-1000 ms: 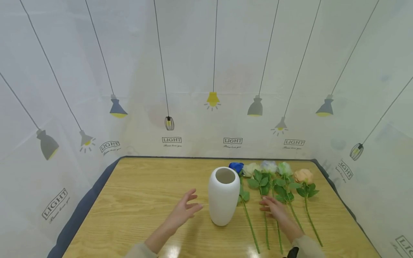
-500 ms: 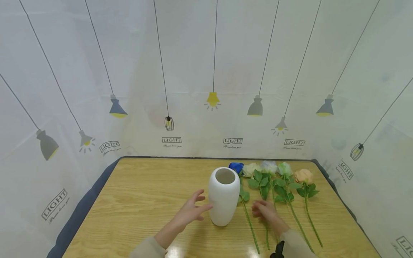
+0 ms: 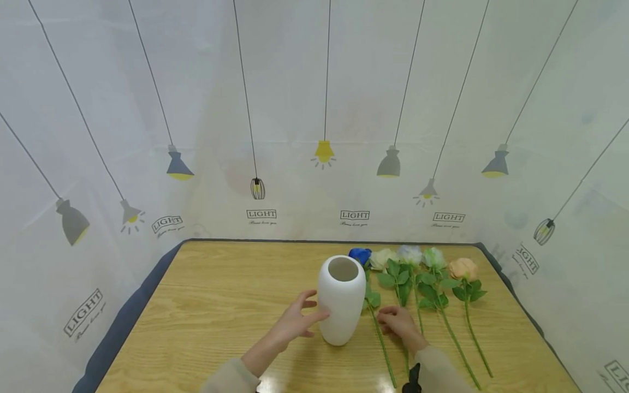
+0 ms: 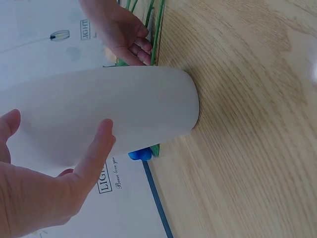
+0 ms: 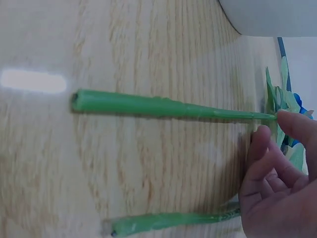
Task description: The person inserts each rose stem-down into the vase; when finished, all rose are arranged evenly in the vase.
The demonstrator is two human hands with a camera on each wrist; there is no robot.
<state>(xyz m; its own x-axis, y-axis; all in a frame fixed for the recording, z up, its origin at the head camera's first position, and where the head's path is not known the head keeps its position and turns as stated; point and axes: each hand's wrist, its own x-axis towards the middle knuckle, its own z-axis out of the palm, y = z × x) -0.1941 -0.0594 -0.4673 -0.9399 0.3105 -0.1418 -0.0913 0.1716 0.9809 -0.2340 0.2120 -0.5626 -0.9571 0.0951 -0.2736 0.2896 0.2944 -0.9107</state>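
Observation:
A white vase (image 3: 341,303) stands upright on the wooden table. Beside its left side is my left hand (image 3: 290,325), fingers spread and thumb at the vase wall; the left wrist view shows this hand (image 4: 44,193) in front of the vase (image 4: 124,106), not wrapped round it. My right hand (image 3: 400,325) is at the stem of the blue flower (image 3: 360,255), right of the vase. In the right wrist view, the thumb of that hand (image 5: 282,183) meets the green stem (image 5: 133,104), with the other fingers loosely bent below; no firm pinch shows.
Right of the blue flower lie a cream flower (image 3: 382,258), a pale lilac one (image 3: 409,255), a pale green one (image 3: 433,257) and a peach one (image 3: 463,269). Behind the table (image 3: 221,284) hangs a white cloth (image 3: 290,109) printed with lamps.
My left hand has moved right, up to the vase. My right hand has moved left, from the middle stems to the blue flower's stem. Vase and flowers appear to lie as before.

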